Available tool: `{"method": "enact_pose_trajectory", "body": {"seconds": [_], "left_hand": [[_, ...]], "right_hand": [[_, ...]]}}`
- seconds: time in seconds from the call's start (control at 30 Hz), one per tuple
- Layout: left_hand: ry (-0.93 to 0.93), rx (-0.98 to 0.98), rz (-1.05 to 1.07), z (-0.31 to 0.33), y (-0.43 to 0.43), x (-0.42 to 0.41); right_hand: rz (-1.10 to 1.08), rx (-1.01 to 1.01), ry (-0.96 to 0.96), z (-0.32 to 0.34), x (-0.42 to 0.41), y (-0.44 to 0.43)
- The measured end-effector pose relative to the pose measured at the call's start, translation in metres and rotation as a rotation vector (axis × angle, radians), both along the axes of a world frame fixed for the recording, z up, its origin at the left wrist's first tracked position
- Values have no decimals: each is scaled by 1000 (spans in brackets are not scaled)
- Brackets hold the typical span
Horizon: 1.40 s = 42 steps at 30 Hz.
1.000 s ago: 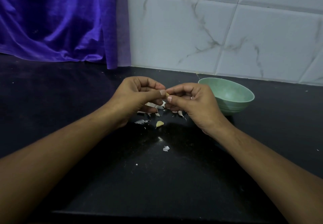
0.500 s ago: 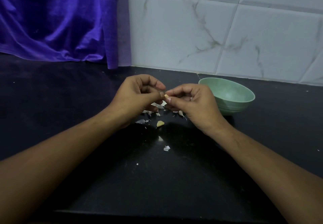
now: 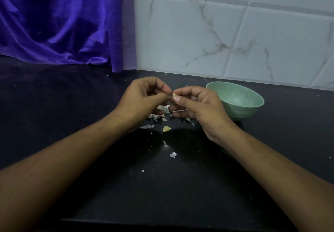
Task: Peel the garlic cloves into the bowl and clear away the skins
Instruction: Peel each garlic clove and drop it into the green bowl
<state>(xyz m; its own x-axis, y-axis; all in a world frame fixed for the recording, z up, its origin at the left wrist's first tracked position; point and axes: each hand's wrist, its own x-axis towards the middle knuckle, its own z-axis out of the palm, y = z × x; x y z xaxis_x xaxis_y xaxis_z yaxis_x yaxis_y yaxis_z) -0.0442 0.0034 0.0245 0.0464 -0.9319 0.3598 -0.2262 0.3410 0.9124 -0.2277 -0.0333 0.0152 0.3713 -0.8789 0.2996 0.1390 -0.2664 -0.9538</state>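
You hold the clove (image 3: 174, 95) just left of the bowl (image 3: 241, 114), raised off the bench (image 3: 72, 108). The thumb and forefinger of your right hand (image 3: 198, 108) are clamped on it so that its pale end pokes out toward your left hand (image 3: 141, 101). The left fingers are pinched together at that exposed end, seemingly on a shred of skin, though it is too small to be sure. Working this close to the bowl likely keeps the drop short. The skins (image 3: 159, 116) lie heaped left of the bowl, under your hands, where peeling lets them fall. A loose clove (image 3: 166, 129) that looks bare sits beyond the heap from the bowl, not yet in it.
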Motion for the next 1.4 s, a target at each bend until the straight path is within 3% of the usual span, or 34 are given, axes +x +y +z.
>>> {"method": "enact_pose_trajectory", "body": {"seconds": [0.13, 0.43, 0.73, 0.93, 1.2, 1.4], "left_hand": [[-137, -39, 47, -3, -2, 6], [-195, -88, -4, -3, -2, 5], [22, 33, -58, -3, -5, 6], [-54, -37, -33, -3, -5, 7], [-262, -146, 56, -5, -5, 7], [-284, -199, 72, -7, -5, 5]], "right_hand": [[0, 57, -23, 2, -2, -3], [1, 71, 14, 4, -3, 0], [-48, -62, 112, 2, -3, 1], [-100, -157, 188, 3, -1, 1], [-121, -64, 181, 3, 0, 3], [-114, 66, 127, 6, 2, 7]]}}
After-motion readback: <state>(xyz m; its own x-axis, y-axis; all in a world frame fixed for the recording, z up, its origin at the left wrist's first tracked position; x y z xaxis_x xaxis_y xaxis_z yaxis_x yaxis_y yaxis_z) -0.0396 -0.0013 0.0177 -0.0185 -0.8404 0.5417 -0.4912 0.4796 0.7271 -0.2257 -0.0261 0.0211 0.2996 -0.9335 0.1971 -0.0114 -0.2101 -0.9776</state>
